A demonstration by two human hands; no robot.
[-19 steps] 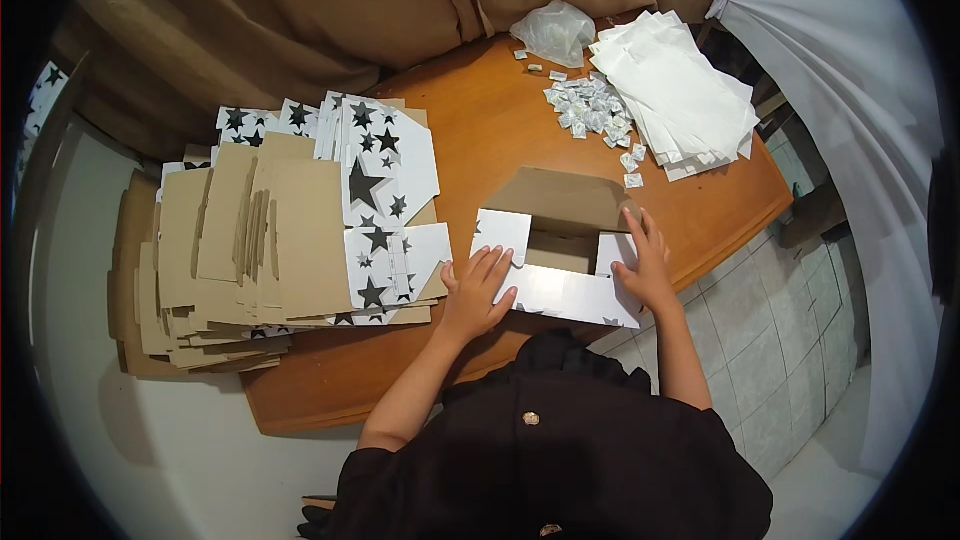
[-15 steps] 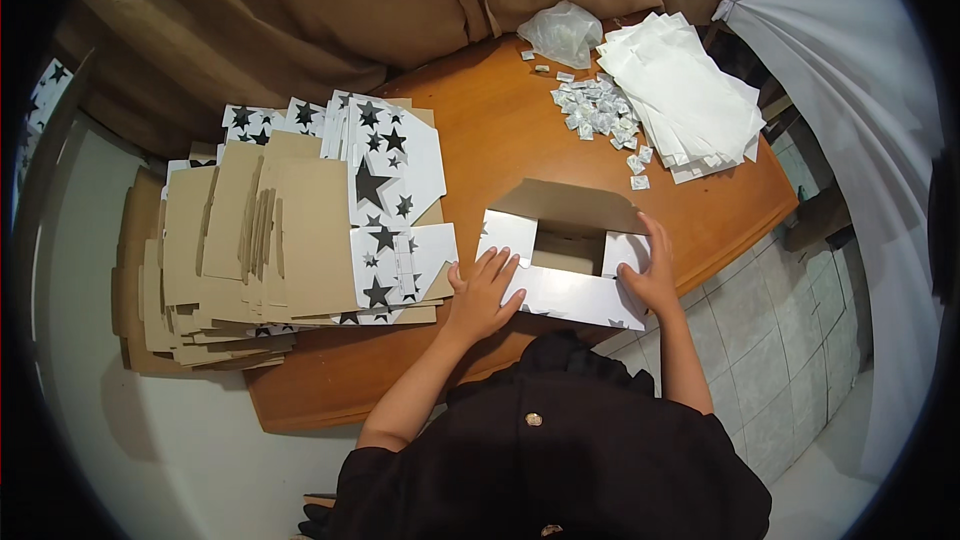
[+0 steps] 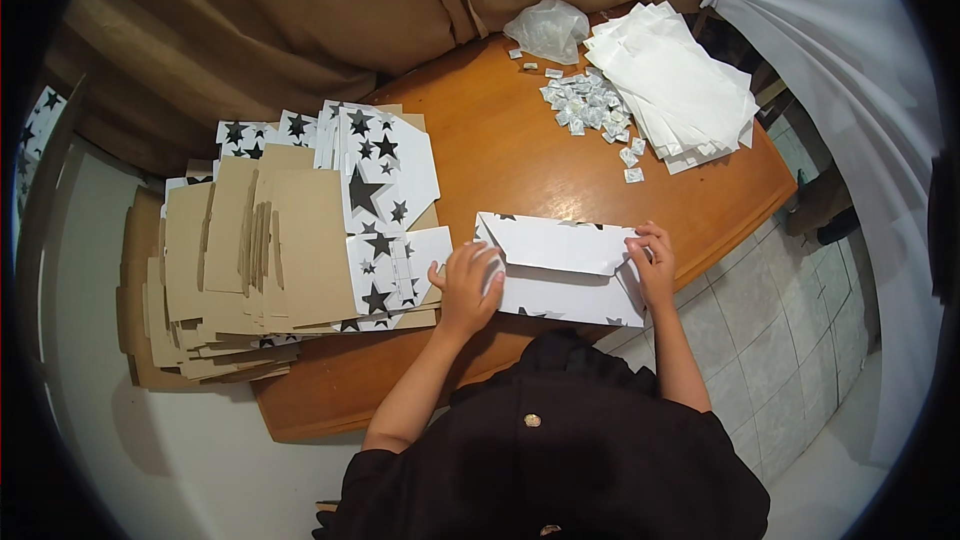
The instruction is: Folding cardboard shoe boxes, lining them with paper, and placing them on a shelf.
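White box (image 3: 562, 258), left grip (image 3: 467, 288), right grip (image 3: 656, 268), both half-open, touching it

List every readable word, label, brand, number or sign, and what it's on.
No readable text anywhere in view.
White box: dark star print at its edges, no legible words.
Flattened cardboard: black stars; fine marks too small to read.
Small packets: any print too small to read.
Paper sheets: none discernible.
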